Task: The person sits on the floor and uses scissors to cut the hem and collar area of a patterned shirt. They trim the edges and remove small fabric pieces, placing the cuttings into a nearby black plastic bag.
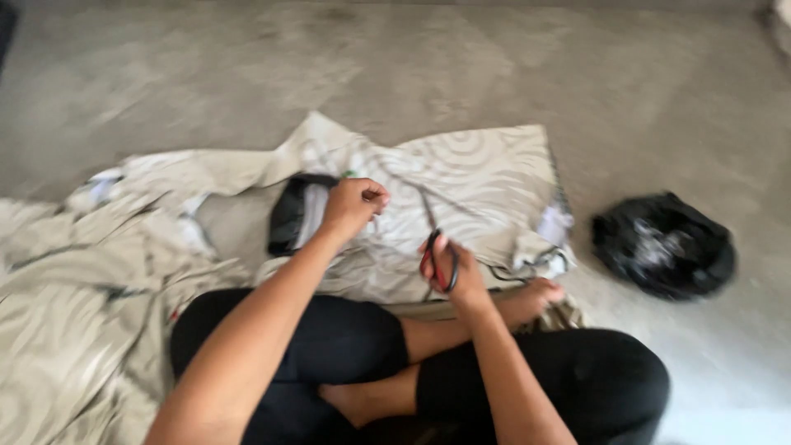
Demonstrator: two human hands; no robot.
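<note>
Our right hand (451, 268) has its fingers through the red-and-black loops of a pair of scissors (437, 247), closed around the handles, with the blades running up and away over the cloth; the frame is too blurred for us to tell whether the blades stand open or together. Our left hand (353, 204) is curled into a pinch just beyond, gripping what seems to be a fold or edge of the patterned beige fabric (478, 177) (the exact bit held is lost in the blur). That fabric spreads on the concrete floor (247, 74) in front of our crossed legs (346, 346) and trails off to our left in rumpled folds, and a dark piece of cloth (288, 216) lies on it just beside the left hand. A crumpled black plastic bag (663, 245) sits on the floor well apart to the right. We judge the main risk to be the blade tips, which point toward the pinching left hand: slack cloth could bunch between the blades and send the cut off its line, or the fingers could stray too near the edge. Our bare foot (535, 295) also rests close under the fabric.
</note>
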